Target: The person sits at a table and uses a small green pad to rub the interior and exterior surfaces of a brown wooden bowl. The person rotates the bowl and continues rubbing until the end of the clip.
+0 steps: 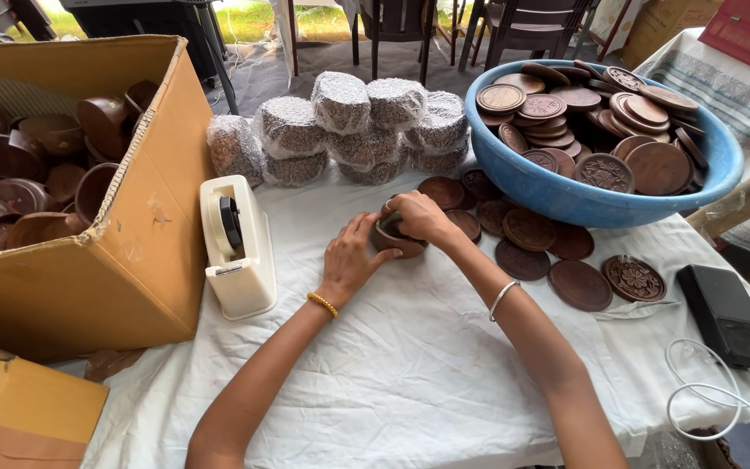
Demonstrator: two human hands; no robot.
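Both hands meet on a small round brown wooden bowl (395, 236) that sits on the counter (410, 365), which is covered with a white cloth. The left hand (351, 258) curls its fingers around the bowl's near side. The right hand (418, 217) presses down on top of it, fingers bent over the rim.

Just behind the bowl, flat round brown wooden lids (531, 239) lie spread on the cloth. A big blue plastic tub (566, 195) stands beside them, piled full of more such lids. On the left, an open brown cardboard box (123, 260) holds many brown wooden bowls. A cream tape dispenser (238, 245) stands next to the box. Round bundles in bubble wrap (349, 130) are stacked at the back.
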